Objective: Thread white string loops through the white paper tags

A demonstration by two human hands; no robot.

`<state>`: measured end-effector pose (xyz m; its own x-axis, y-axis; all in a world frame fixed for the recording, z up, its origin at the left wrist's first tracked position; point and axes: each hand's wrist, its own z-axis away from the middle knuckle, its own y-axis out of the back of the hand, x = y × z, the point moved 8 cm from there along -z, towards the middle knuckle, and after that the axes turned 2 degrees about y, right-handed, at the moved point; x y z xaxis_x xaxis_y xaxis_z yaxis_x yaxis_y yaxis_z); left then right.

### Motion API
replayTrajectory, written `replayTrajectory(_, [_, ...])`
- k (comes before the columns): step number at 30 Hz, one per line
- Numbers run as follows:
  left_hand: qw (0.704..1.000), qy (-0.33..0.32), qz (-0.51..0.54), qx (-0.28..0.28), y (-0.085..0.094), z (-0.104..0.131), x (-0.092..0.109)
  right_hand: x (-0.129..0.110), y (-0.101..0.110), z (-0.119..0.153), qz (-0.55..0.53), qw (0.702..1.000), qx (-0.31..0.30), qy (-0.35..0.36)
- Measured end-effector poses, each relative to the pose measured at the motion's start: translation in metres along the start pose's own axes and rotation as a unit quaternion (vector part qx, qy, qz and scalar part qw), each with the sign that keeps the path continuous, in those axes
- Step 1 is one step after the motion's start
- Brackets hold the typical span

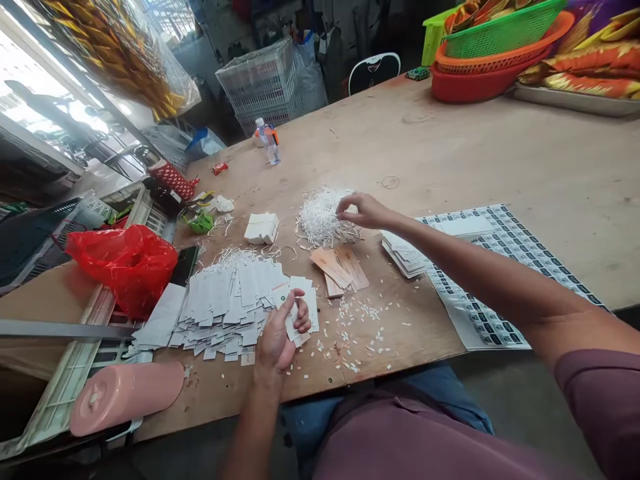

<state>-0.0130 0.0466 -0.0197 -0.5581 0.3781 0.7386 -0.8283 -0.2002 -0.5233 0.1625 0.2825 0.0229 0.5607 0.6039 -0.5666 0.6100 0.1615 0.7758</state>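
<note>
Covering part of the wooden table point(450, 153), white tags point(230, 297) are heaped left of and nearer than the pile of white strings point(320, 221). By the pile's right side the right hand point(367, 210) is held, fingers curved; whether a string is pinched cannot be told. Nearer than the pile, a held tag point(291, 327) is pinched by the left hand point(275, 343).

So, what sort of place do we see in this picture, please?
It looks like a small handwork workshop, perhaps for packing or tagging: the big wooden table bears a heap of white strings and a pile of white cards, with stacked plastic crates behind.
</note>
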Motion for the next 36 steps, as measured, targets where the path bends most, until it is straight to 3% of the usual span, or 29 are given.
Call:
replayTrajectory(4, [0.996,-0.048,-0.078,0.010,-0.004,-0.007,0.018,-0.003,0.043,-0.006,-0.127,0.989,0.071,-0.004])
replayTrajectory(7, [0.991,-0.068,-0.114,0.004,-0.014,-0.015,0.027,-0.008,0.058,-0.010,-0.227,0.971,0.069,-0.012])
replayTrajectory(11, [0.983,-0.114,-0.144,-0.001,-0.031,-0.026,0.043,-0.022,0.059,-0.007,-0.318,0.948,0.015,-0.009])
replayTrajectory(16, [0.974,-0.176,-0.142,-0.003,-0.059,-0.046,0.061,-0.042,0.046,0.017,-0.380,0.924,-0.048,-0.015])
replayTrajectory(21, [0.978,-0.097,-0.161,-0.093,-0.098,-0.073,0.046,-0.056,0.039,0.034,-0.388,0.918,-0.076,-0.020])
replayTrajectory(26, [0.981,-0.108,-0.154,-0.057,-0.105,-0.086,0.046,-0.053,0.048,0.030,-0.372,0.927,-0.039,-0.025])
replayTrajectory(31, [0.980,-0.125,-0.132,-0.083,-0.112,-0.072,0.052,-0.061,0.059,0.043,-0.339,0.940,-0.047,0.010])
replayTrajectory(34, [0.980,-0.127,-0.137,-0.070,-0.109,-0.050,0.048,-0.074,0.068,0.070,-0.273,0.961,0.012,0.050])
replayTrajectory(36, [0.980,-0.105,-0.150,-0.075,-0.109,-0.033,0.038,-0.087,0.067,0.093,-0.271,0.959,0.047,0.073])
